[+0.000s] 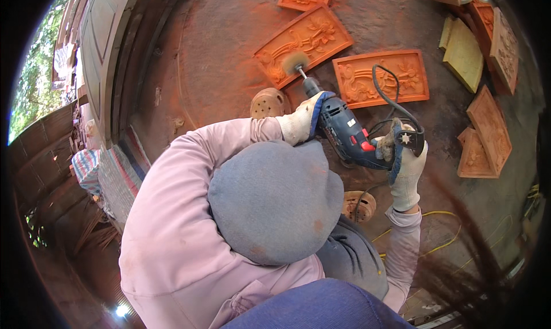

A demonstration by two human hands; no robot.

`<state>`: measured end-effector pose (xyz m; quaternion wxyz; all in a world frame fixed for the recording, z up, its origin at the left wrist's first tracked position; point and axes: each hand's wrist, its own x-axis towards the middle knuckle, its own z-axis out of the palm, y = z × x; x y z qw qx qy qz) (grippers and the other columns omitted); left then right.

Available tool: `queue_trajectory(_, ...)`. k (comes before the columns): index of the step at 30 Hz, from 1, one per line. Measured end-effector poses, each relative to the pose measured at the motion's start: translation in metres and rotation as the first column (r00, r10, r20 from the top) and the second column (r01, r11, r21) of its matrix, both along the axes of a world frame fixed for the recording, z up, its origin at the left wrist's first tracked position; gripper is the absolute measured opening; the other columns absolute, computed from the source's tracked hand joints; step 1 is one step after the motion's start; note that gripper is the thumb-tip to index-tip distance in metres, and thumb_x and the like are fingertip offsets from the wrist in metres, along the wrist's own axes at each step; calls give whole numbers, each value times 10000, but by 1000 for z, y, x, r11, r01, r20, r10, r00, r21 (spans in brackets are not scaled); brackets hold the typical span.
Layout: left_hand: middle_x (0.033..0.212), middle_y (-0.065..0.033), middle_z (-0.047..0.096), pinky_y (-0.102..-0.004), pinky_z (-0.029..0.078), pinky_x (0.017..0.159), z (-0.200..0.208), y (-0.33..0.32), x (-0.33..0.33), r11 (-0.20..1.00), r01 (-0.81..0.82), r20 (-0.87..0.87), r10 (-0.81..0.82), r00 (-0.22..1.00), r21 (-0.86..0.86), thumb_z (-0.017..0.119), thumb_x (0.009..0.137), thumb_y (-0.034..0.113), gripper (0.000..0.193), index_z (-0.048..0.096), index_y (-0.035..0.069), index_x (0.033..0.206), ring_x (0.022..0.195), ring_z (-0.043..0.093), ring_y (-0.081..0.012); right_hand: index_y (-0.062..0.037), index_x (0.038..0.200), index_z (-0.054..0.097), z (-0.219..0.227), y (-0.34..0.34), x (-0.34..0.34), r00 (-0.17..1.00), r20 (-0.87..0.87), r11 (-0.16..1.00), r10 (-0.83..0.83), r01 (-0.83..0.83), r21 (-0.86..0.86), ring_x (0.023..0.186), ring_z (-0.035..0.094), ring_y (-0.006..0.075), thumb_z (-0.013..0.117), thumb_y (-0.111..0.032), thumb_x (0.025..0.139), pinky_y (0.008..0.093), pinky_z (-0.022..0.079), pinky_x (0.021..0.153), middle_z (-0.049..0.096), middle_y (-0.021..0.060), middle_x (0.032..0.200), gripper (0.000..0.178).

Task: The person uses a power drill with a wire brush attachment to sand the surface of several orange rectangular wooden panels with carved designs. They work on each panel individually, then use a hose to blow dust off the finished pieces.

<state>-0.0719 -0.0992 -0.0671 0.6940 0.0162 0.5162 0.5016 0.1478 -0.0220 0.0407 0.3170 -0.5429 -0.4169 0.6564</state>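
Head view: gloved left hand (pixel 299 122) clamped round drill (pixel 340 122) near its front, gloved right hand (pixel 407 168) fingers wrapped on rear grip. Drill over floor (pixel 212 53), its round brush (pixel 294 63) against 1 carved orange panel (pixel 315 35); 2nd panel (pixel 381 79) just right.

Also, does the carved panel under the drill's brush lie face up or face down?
Face up: the carved panel shows its flower relief to the camera.
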Motion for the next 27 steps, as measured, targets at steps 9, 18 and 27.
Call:
queue_trajectory(9,1055,-53,609,-376,528,821,-9,-41,-16,987,-27,184,-3,983,159,558,927,167,203,552,123,1125,935,615,-193,4,874,621,16,20,-31,946,-275,974,171,-205,-100,526,554,99,603,-169,920,230,413,477,587,41,624,180)
queue_trajectory(18,909,-78,671,-425,527,825,3,-8,-44,946,-288,420,323,848,-146,516,931,389,276,623,135,949,820,646,-253,26,887,613,10,22,-69,953,-167,968,252,-249,41,565,563,83,505,-21,895,217,448,509,620,45,699,119)
queue_trajectory(27,841,-64,672,-400,526,801,21,33,-28,957,-267,403,290,868,-113,560,903,309,205,627,115,915,787,650,-225,16,833,577,35,26,-56,979,-123,977,164,-143,158,595,553,87,490,-29,893,209,420,531,600,49,690,115)
